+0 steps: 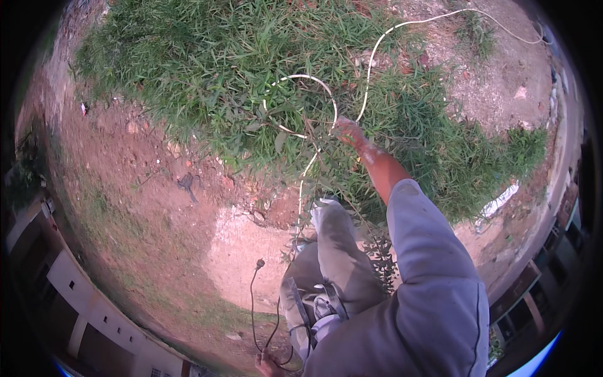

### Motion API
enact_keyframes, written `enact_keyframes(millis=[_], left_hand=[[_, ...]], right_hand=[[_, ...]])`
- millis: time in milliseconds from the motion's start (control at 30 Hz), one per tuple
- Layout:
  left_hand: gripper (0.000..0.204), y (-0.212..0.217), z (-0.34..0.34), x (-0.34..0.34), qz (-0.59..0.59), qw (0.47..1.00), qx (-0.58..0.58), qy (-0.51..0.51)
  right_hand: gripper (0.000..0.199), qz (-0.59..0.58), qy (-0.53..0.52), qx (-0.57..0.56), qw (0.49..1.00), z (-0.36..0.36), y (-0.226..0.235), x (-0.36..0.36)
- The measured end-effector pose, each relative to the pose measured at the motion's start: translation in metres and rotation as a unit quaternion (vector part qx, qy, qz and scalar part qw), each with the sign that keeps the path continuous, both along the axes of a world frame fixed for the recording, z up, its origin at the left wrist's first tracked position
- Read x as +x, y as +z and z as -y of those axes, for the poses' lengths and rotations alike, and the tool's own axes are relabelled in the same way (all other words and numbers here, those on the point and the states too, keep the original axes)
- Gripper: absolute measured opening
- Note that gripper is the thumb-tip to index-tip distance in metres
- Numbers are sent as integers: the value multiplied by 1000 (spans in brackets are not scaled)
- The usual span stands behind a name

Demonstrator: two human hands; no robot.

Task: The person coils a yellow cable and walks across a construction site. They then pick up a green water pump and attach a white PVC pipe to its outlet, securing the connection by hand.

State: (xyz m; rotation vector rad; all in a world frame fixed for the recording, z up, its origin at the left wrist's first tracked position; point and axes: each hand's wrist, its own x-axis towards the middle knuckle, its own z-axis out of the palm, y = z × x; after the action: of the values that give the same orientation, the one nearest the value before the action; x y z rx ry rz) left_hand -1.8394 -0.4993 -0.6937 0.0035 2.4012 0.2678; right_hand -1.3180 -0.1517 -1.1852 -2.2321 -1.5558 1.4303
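Right hand (349,132) at one o'clock, closed round white hose (369,73); left hand (268,365) at six, by dark cord (252,308), grip unclear.

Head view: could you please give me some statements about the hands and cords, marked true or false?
1. The right hand is at the white cord in the grass. True.
2. The white cord lies in one straight line. False: it curves and loops.
3. The left hand holds a dark cable. True.
4. The left hand grips the plug. False: the plug is apart from that hand, at the cable's end.
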Motion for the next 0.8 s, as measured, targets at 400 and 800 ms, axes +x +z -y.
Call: enact_keyframes(millis=[400,800], left_hand=[[17,26,-32,-25,117,984,121,-63],[23,32,-38,-70,165,937,306,-39]], right_hand=[[37,-25,316,155,936,96,341,11],[24,-136,-394,483,770,63,642,54]])
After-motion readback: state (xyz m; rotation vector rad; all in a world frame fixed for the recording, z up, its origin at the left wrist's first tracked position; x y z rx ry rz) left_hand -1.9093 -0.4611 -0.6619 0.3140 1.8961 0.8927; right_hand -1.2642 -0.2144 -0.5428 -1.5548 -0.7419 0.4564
